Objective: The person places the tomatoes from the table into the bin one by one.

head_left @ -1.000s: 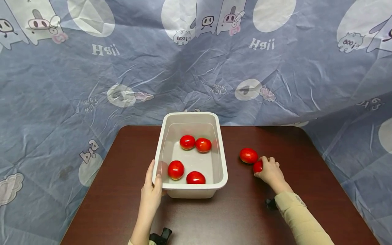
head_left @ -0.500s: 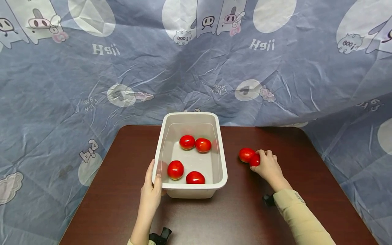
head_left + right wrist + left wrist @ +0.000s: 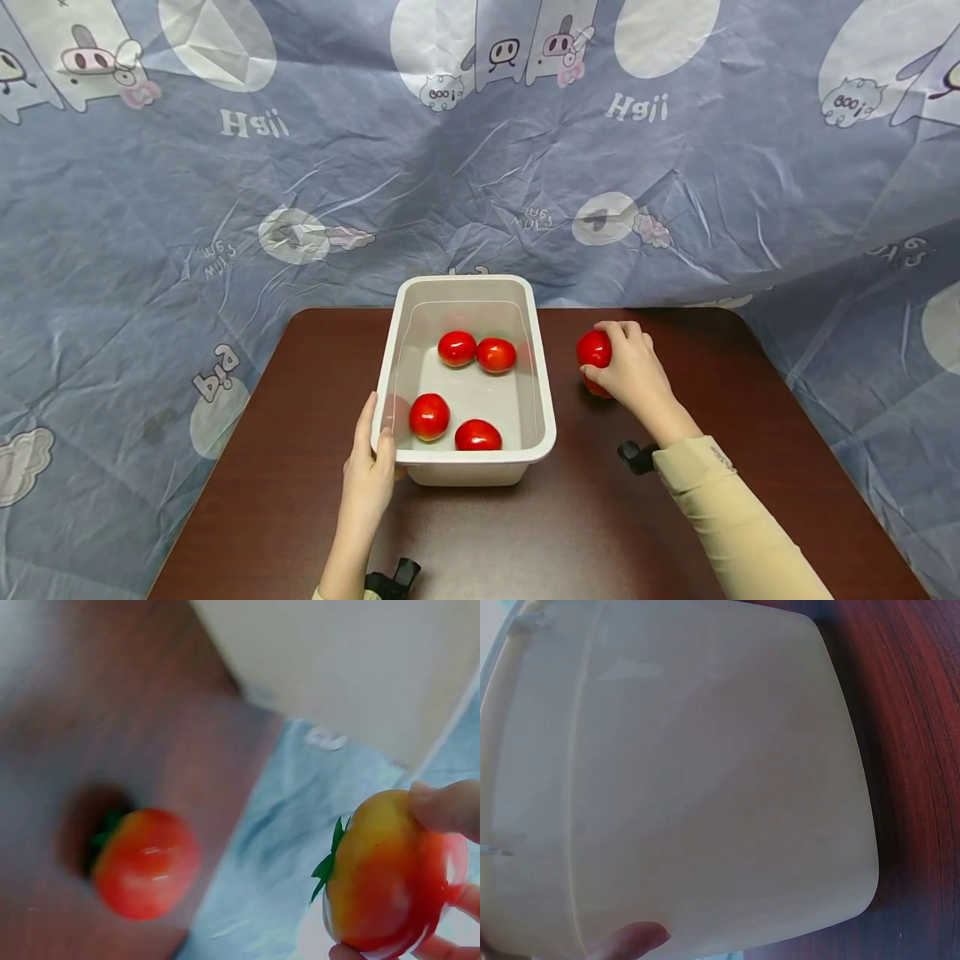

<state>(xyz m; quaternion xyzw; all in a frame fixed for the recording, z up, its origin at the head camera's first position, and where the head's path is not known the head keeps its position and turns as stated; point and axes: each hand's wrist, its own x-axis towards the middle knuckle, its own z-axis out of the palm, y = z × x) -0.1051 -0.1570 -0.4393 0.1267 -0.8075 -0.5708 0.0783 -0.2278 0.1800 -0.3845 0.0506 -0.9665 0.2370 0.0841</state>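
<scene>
My right hand (image 3: pixel 634 367) grips a red tomato (image 3: pixel 594 348), lifted above the table; the right wrist view shows this tomato (image 3: pixel 386 874) with yellow patches and a green leafy top, fingers and thumb round it. Partly hidden beneath it, a second tomato (image 3: pixel 597 388) lies on the table. My left hand (image 3: pixel 369 467) holds the near left corner of a pale rectangular tub (image 3: pixel 477 457), thumb on the rim side. Inside the tub are several tomatoes, two toward the far end and two near the front. In the left wrist view a fingertip (image 3: pixel 641 939) touches the tub's outer wall (image 3: pixel 720 772).
The dark brown table (image 3: pixel 525 542) stands against a blue printed cloth (image 3: pixel 450 183). Black wrist straps show at the left wrist (image 3: pixel 393 578) and right wrist (image 3: pixel 637 457). The tub's right wall lies left of the lifted tomato.
My right hand has picked up the nearer tomato and carried it up and to the left, over the other loose one. The left hand and the tub stay in place.
</scene>
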